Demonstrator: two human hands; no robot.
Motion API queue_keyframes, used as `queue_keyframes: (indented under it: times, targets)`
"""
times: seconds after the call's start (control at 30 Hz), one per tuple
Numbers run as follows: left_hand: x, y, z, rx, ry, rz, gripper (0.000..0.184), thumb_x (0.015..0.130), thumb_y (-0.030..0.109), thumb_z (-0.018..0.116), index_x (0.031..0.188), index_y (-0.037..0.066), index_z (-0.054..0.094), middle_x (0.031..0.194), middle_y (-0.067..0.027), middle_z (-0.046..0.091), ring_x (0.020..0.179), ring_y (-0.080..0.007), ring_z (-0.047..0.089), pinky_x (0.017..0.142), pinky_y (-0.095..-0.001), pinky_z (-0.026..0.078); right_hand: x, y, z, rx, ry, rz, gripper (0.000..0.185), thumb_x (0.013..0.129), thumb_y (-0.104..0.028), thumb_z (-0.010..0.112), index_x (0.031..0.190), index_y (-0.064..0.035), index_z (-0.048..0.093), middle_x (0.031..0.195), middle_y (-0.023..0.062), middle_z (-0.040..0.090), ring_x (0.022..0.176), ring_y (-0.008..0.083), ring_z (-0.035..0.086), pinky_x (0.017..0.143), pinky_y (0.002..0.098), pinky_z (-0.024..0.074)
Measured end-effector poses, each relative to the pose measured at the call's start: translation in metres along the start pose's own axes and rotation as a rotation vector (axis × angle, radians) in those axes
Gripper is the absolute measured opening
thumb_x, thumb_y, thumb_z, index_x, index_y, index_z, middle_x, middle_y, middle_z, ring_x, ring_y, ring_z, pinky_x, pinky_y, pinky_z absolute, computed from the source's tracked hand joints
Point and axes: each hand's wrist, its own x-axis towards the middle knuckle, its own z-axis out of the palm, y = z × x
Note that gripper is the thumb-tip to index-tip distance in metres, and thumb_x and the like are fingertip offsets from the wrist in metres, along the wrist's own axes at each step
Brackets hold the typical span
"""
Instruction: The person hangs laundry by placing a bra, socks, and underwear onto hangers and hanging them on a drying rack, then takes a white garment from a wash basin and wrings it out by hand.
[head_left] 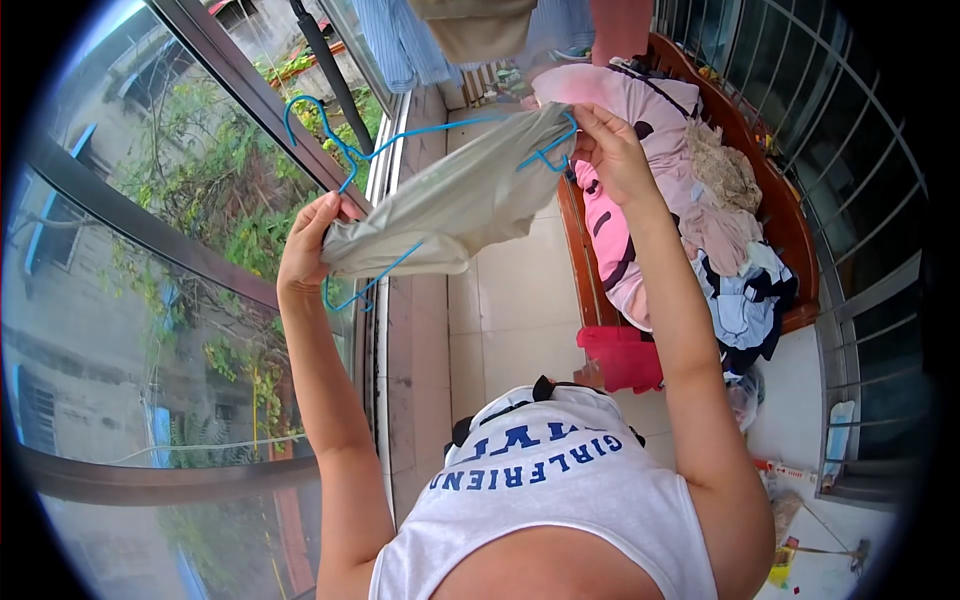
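A pale grey-green garment (460, 195) is stretched out in the air between my two hands, and I cannot make out its exact kind. My left hand (308, 240) pinches its left end between thumb and fingers. Higher up on the right, my right hand (612, 150) grips the opposite corner. A blue clothes hanger (420, 130) runs along and partly behind the cloth. Its hook points left, above my left hand. One end of the hanger shows beside my right fingers, the other below the garment; the cloth hides its middle.
A wooden bench (800, 240) at right bears a pink cushion (610, 230) and heaped clothes (745, 300). Beside it sits a red container (620, 358) on the tiled floor (520, 290). Windows (180, 250) line the left; clothes (470, 30) hang ahead. Barred windows (860, 130) stand at right.
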Motion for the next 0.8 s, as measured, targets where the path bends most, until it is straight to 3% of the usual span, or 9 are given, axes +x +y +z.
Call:
queue_keyframes:
  times: [0.07, 0.13, 0.17, 0.27, 0.43, 0.57, 0.6, 0.7, 0.8]
  targets:
    - [-0.001, 0.002, 0.002, -0.018, -0.024, -0.029, 0.029, 0.092, 0.027, 0.045, 0.078, 0.005, 0.056, 0.072, 0.0014, 0.052, 0.064, -0.0054, 0.046, 0.06, -0.0197, 0.037, 0.002, 0.002, -0.003, -0.018, -0.004, -0.007, 0.018, 0.085, -0.019, 0.059, 0.096, -0.0044, 0.063, 0.08, -0.002, 0.061, 0.067, 0.006, 0.058, 0.063, 0.0218, 0.0472]
    - [-0.001, 0.002, 0.004, -0.036, -0.046, -0.059, 0.029, 0.092, 0.027, 0.045, 0.078, 0.004, 0.056, 0.072, 0.0011, 0.053, 0.063, -0.0056, 0.046, 0.058, -0.0198, 0.037, 0.005, 0.006, -0.007, -0.15, -0.183, 0.018, 0.021, 0.084, -0.018, 0.06, 0.1, -0.0048, 0.062, 0.081, -0.0007, 0.062, 0.068, 0.0064, 0.058, 0.063, 0.0226, 0.0473]
    - [0.002, 0.002, 0.004, -0.055, -0.07, -0.041, 0.031, 0.092, 0.027, 0.045, 0.077, 0.003, 0.057, 0.071, -0.0011, 0.056, 0.062, -0.0072, 0.05, 0.058, -0.021, 0.04, 0.006, 0.007, -0.009, -0.162, -0.24, 0.088, 0.019, 0.083, -0.007, 0.057, 0.102, -0.0023, 0.059, 0.088, 0.003, 0.063, 0.077, 0.0105, 0.06, 0.066, 0.0224, 0.0478]
    - [0.003, 0.004, 0.01, -0.066, -0.098, -0.039, 0.033, 0.092, 0.027, 0.046, 0.076, 0.002, 0.059, 0.07, -0.0034, 0.059, 0.061, -0.0092, 0.054, 0.059, -0.0224, 0.043, 0.007, 0.003, -0.003, -0.326, -0.298, 0.064, 0.03, 0.078, 0.002, 0.055, 0.108, -0.0013, 0.057, 0.094, 0.0056, 0.063, 0.081, 0.0137, 0.061, 0.068, 0.0237, 0.0487]
    - [0.002, 0.005, 0.009, -0.027, -0.041, -0.05, 0.033, 0.092, 0.028, 0.046, 0.075, 0.002, 0.06, 0.069, -0.0026, 0.058, 0.06, -0.0085, 0.053, 0.058, -0.0218, 0.043, 0.007, -0.022, -0.015, -0.147, -0.267, 0.098, 0.03, 0.082, -0.009, 0.055, 0.112, -0.0028, 0.056, 0.109, 0.0036, 0.059, 0.099, 0.0108, 0.055, 0.084, 0.0232, 0.0438]
    - [0.007, 0.006, 0.008, 0.047, -0.113, -0.076, 0.032, 0.091, 0.027, 0.047, 0.076, 0.003, 0.061, 0.068, -0.0004, 0.058, 0.06, -0.006, 0.052, 0.056, -0.0204, 0.041, 0.002, -0.022, 0.01, -0.734, -0.293, -0.232, 0.029, 0.076, -0.012, 0.064, 0.104, -0.0074, 0.062, 0.092, 0.0004, 0.062, 0.081, 0.0126, 0.058, 0.073, 0.0248, 0.0444]
    - [0.008, 0.006, 0.01, 0.062, -0.13, -0.076, 0.032, 0.091, 0.027, 0.047, 0.076, 0.003, 0.061, 0.068, 0.0003, 0.058, 0.059, -0.0053, 0.051, 0.056, -0.0199, 0.04, 0.002, -0.023, 0.017, -0.734, -0.298, -0.228, 0.029, 0.076, -0.012, 0.064, 0.104, -0.0074, 0.062, 0.092, 0.0004, 0.062, 0.081, 0.0126, 0.058, 0.073, 0.0248, 0.0444]
    - [0.012, 0.007, 0.014, 0.081, -0.121, -0.119, 0.031, 0.091, 0.027, 0.048, 0.078, 0.003, 0.062, 0.067, 0.0012, 0.057, 0.058, -0.0043, 0.05, 0.055, -0.0192, 0.04, 0.002, -0.022, 0.024, -1.15, -0.301, -0.458, 0.014, 0.073, -0.013, 0.066, 0.085, -0.0057, 0.066, 0.08, 0.0045, 0.06, 0.072, 0.0157, 0.057, 0.066, 0.0263, 0.0456]
    - [0.014, 0.003, 0.017, 0.109, -0.121, -0.141, 0.032, 0.091, 0.027, 0.048, 0.078, 0.002, 0.063, 0.067, 0.0024, 0.057, 0.057, -0.0034, 0.049, 0.054, -0.0188, 0.039, 0.004, -0.017, 0.021, -1.137, -0.299, -0.472, 0.01, 0.073, -0.012, 0.065, 0.081, -0.0056, 0.066, 0.078, 0.0041, 0.06, 0.072, 0.017, 0.057, 0.066, 0.0272, 0.046]
